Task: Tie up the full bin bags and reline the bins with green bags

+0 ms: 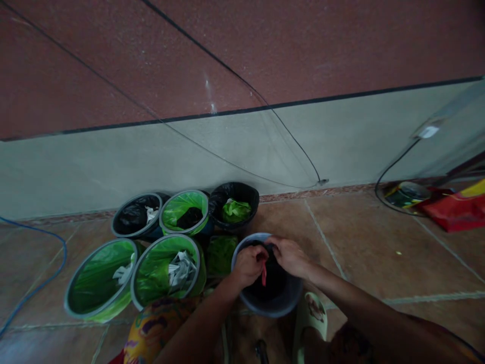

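Terracotta-brown floor tiles [352, 230] with pale joints meet a wall [227, 144] painted grey below and red-brown above. On the tiles, just beside a pale green slipper [315, 316], stands a round, pale bluish-purple plastic bucket [273, 309], dark inside, its contents too dim to make out. Over its mouth, the left hand [248, 264] is closed in a narrow pinch on a thin red strip [264, 273] that hangs down inside; the right hand [291, 257] curls over the far right rim, and whether its fingers grip anything I cannot tell. For clean handling, the pinch should stay firm but light, since so thin a strip could slip or tear, while the right hand best steadies the rim and keeps the bucket upright, away from the round, bag-lined bins [149, 273] nearby.
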`<state>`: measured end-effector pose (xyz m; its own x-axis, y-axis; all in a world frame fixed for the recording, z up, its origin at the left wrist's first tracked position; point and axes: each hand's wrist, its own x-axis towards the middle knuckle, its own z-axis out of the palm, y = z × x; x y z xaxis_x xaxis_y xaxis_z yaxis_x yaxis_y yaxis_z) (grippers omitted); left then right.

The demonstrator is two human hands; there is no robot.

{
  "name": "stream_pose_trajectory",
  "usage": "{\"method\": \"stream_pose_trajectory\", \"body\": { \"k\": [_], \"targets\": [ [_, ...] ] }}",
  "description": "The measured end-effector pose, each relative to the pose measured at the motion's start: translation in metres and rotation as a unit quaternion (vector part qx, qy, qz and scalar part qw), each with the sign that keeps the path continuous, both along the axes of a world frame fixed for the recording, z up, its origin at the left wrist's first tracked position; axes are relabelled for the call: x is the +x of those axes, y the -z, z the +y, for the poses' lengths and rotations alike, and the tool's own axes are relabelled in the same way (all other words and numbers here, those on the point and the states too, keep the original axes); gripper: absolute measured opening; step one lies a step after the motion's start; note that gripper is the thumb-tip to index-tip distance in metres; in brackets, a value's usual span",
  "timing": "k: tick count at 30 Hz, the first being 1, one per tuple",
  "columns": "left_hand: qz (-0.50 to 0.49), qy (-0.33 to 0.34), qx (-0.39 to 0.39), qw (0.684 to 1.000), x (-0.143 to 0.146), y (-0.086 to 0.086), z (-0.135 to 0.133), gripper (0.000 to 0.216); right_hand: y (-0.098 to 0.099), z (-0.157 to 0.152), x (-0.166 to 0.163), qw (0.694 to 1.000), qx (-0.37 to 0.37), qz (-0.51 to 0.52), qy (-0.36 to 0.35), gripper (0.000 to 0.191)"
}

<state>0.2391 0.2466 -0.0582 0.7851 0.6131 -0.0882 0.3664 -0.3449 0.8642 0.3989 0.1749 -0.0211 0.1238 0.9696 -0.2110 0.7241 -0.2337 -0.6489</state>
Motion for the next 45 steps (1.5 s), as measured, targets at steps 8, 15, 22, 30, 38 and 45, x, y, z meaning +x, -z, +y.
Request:
{"method": "stream_pose_trajectory", "body": {
  "k": [8,15,22,30,38,45],
  "targets": [
    [0.061,0.048,0.257,0.963,-0.006,-0.011,-0.009,0.018,0.034,0.007,0.005,0.974,-0.065,0.217,0.0,0.03],
    [0.009,0.015,0.281,0.96,-0.008,0.001,-0.016,0.022,0.021,0.007,0.006,0.928,-0.139,0.34,0.062,0.026],
    [-0.058,-0.1,0.118,0.986,-0.004,0.006,-0.016,0.021,0.026,0.004,0.003,0.918,-0.095,0.372,0.102,0.024],
    [-0.046,-0.135,0.083,0.986,-0.003,0.006,-0.015,0.019,0.015,0.007,0.002,0.942,-0.095,0.316,0.071,0.017],
    [-0.111,-0.145,-0.034,0.983,-0.003,0.006,-0.013,0.012,0.02,0.006,0.005,0.924,-0.098,0.367,0.034,0.022],
    [-0.215,-0.167,-0.229,0.935,0.004,0.006,-0.009,0.02,0.021,0.003,0.002,0.938,-0.104,0.33,0.041,0.023]
  ]
}}
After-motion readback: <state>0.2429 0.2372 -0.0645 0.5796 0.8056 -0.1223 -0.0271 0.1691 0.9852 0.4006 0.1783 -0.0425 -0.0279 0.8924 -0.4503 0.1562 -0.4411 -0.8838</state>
